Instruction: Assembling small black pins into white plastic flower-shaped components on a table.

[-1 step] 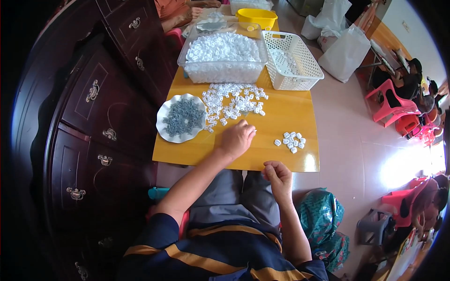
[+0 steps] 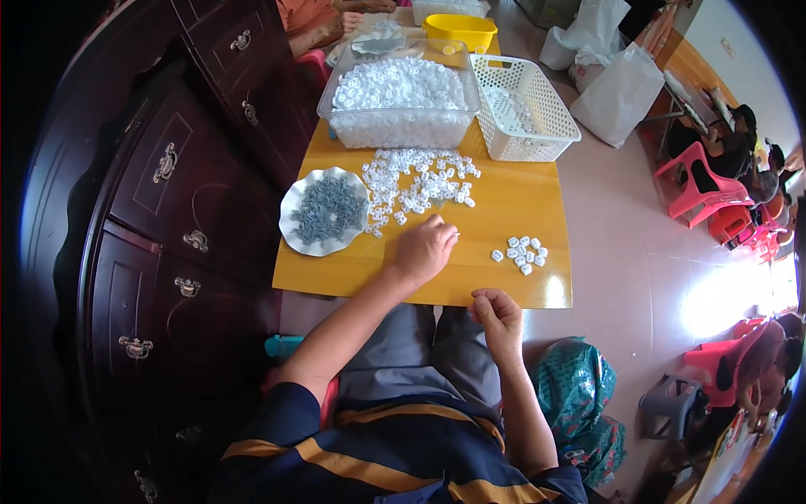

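Note:
My left hand (image 2: 426, 249) rests on the yellow-brown table, fingers closed in a pinch; a speck of white at the fingertips looks like one of the small white plastic pieces. Just past it spreads a loose heap of white plastic pieces (image 2: 417, 181). Beside that, on the left, a scalloped white plate (image 2: 290, 228) holds many small grey metal-looking bits (image 2: 330, 208). My right hand (image 2: 499, 322) hovers at the table's front edge, thumb and fingers pressed together; anything between them is too small to make out. A small cluster of white pieces (image 2: 522, 253) lies to the right.
Farther back stand a clear tub (image 2: 405, 134) heaped with white pieces, a white perforated basket (image 2: 527, 149) and a yellow basin (image 2: 459, 30). Dark drawers (image 2: 138, 202) line the left. White bags (image 2: 619, 97) and a green bag (image 2: 573, 382) sit on the floor. Other people are nearby.

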`<act>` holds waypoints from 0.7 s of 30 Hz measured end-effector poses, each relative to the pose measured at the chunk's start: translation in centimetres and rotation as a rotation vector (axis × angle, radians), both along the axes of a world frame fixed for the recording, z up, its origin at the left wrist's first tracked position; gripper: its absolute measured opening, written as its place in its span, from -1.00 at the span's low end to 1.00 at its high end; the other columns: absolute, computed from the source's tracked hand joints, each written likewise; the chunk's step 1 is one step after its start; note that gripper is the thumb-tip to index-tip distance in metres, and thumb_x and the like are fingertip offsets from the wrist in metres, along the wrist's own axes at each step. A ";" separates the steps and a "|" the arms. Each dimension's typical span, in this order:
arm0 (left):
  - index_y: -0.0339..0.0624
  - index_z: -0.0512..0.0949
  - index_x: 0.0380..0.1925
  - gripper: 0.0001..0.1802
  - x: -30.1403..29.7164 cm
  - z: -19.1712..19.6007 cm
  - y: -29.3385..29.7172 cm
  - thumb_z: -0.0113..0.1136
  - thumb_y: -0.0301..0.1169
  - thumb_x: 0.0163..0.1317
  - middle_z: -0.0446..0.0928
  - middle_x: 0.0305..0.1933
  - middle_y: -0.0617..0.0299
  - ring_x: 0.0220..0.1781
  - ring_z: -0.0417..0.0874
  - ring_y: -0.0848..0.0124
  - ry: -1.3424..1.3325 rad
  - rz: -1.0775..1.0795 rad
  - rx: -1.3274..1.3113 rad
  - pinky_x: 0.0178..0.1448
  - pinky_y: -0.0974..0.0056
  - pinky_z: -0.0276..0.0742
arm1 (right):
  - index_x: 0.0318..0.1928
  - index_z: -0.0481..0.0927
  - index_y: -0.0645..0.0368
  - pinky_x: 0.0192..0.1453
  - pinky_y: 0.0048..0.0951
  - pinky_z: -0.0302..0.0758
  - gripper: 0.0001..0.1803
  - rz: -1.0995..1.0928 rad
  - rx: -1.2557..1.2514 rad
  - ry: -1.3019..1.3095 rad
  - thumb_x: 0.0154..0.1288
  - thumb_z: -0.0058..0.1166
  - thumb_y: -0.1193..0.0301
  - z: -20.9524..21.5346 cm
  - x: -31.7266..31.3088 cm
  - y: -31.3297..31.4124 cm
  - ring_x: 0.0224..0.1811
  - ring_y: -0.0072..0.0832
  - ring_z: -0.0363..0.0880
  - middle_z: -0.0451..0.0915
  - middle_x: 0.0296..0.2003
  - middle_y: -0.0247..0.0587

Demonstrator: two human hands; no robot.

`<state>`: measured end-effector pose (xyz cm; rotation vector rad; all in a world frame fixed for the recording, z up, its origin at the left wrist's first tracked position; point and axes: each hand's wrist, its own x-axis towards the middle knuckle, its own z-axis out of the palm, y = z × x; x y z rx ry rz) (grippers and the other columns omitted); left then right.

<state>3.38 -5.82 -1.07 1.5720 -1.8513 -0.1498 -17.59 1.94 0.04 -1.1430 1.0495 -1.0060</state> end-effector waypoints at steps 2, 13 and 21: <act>-0.11 0.70 -0.22 -0.86 0.0 0.2 0.1 0.31 -0.34 0.29 0.62 -0.31 0.20 -0.33 0.69 0.13 0.005 -0.010 -0.050 -0.27 0.08 0.63 | -0.06 0.65 0.32 -0.21 -0.61 0.54 -0.82 0.004 0.015 0.008 0.51 0.13 0.44 -0.5 0.1 -0.1 -0.35 -0.65 0.59 0.68 -0.36 -0.31; -0.20 0.70 -0.27 -0.91 0.2 1.2 1.1 0.33 -0.50 0.22 0.66 -0.35 0.12 -0.37 0.71 0.15 0.371 -0.085 -0.154 -0.30 0.16 0.62 | -0.02 0.64 0.28 -0.16 -0.61 0.54 -0.81 0.012 0.058 0.002 0.53 0.10 0.42 -0.5 0.5 -0.3 -0.32 -0.64 0.60 0.67 -0.34 -0.33; -0.27 0.66 -0.35 -0.95 -1.7 3.1 4.6 0.32 -0.51 0.25 0.64 -0.40 0.05 -0.40 0.69 0.12 0.530 -0.192 0.024 -0.31 0.15 0.57 | 0.03 0.61 0.31 -0.16 -0.59 0.55 -0.80 -0.033 0.069 -0.092 0.53 0.10 0.44 0.1 1.7 -0.8 -0.31 -0.62 0.61 0.68 -0.27 -0.30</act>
